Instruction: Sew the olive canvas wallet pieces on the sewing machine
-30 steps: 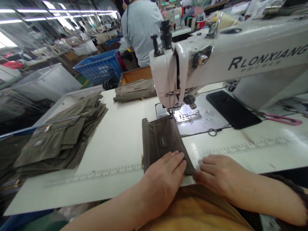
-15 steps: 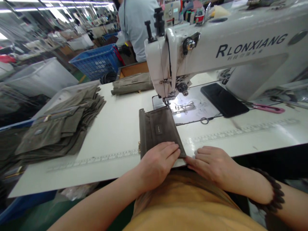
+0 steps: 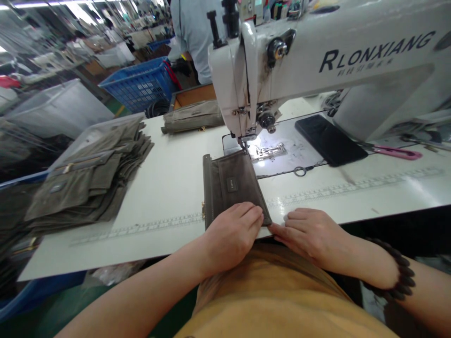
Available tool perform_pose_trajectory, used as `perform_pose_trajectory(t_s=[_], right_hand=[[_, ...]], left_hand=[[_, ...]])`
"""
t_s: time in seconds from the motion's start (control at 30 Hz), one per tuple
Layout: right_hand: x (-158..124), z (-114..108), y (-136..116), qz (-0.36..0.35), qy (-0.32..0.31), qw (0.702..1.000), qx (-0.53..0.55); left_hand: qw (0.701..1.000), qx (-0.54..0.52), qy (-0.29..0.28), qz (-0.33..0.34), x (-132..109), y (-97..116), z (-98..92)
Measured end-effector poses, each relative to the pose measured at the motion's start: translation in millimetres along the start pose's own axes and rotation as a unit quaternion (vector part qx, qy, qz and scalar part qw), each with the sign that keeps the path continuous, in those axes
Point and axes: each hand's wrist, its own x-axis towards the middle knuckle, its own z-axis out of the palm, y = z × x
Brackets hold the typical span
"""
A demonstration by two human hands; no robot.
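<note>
A brown fabric bag piece (image 3: pixel 243 173) with a small dark label lies flat on the sewing table, its far edge at the sewing machine's presser foot (image 3: pixel 243 143). Along its left side runs a folded strip with a gold-coloured zip pull (image 3: pixel 203 210). My left hand (image 3: pixel 237 230) lies on the near part of the piece, palm down, fingers together and fairly flat. At the near right corner, my right hand (image 3: pixel 310 237) holds the edge with thumb and forefinger, the other fingers curled on the tabletop; the fingertips' underside is hidden.
To the left is a stack of similar brown pieces (image 3: pixel 88 173). Another folded piece (image 3: pixel 192 116) lies behind. Right of the needle are a black phone (image 3: pixel 329 140), pink-handled scissors (image 3: pixel 398 151) and a metal ring (image 3: pixel 299 171). Beyond stand a blue crate (image 3: pixel 141 87) and a person (image 3: pixel 193 37).
The view has shifted slightly, moving the machine and table a little up in the picture. Both hands keep their places on the bag piece, which still lies at the presser foot.
</note>
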Motion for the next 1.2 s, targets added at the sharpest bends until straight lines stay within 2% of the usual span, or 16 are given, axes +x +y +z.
perform_pose_trajectory(t_s=[0.17, 0.37, 0.47, 0.57, 0.77, 0.97, 1.07, 1.2], right_hand=[[1.5, -0.2, 0.8, -0.001, 0.001, 1.0, 0.012], [0.8, -8.9, 5.5, 0.017, -0.005, 0.997, 0.072], [-0.8, -10.3, 8.3, 0.038, 0.038, 0.995, 0.08], [0.7, -6.7, 7.6, 0.033, 0.083, 0.996, 0.012], [12.8, -3.7, 1.0, -0.024, 0.103, 0.993, -0.061], [18.5, -12.4, 0.8, -0.059, 0.158, 0.984, -0.06], [19.3, -13.4, 1.1, -0.068, 0.138, 0.987, -0.047], [19.6, -12.1, 0.9, -0.078, 0.099, 0.991, -0.037]], left_hand=[[0.998, 0.009, -0.06, 0.007, 3.8, 1.2, -1.6], [0.992, 0.061, -0.091, 0.055, 10.0, 7.0, -5.7], [0.994, 0.059, -0.063, 0.065, 10.0, 5.3, -4.2], [0.998, 0.04, -0.022, 0.051, 8.1, 0.1, -1.8], [0.999, -0.018, 0.027, 0.022, 4.1, -4.3, -7.6], [0.995, 0.005, 0.079, -0.057, -2.3, 2.0, -18.4], [0.996, 0.012, 0.09, -0.024, -3.3, 1.5, -20.2], [0.998, 0.017, 0.067, 0.008, -2.8, -1.3, -17.6]])
